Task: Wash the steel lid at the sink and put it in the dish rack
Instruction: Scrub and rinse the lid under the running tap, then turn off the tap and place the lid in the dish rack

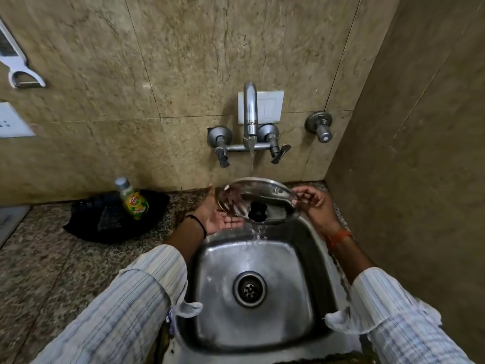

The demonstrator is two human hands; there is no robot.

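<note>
A round steel lid (262,191) with a black knob (258,212) is held tilted over the back of the steel sink (307,248), under the running tap (249,114). Water runs off its lower edge into the basin. My right hand (313,203) pinches the lid's right rim. My left hand (217,216) lies palm up under the lid's left side, fingers spread against its underside. No dish rack is in view.
A dish-soap bottle (132,198) stands on a black cloth (110,219) on the granite counter (52,258) left of the sink. Tap handles (278,151) stick out from the tiled back wall. A side wall (420,179) closes the right. A peeler (18,72) hangs upper left.
</note>
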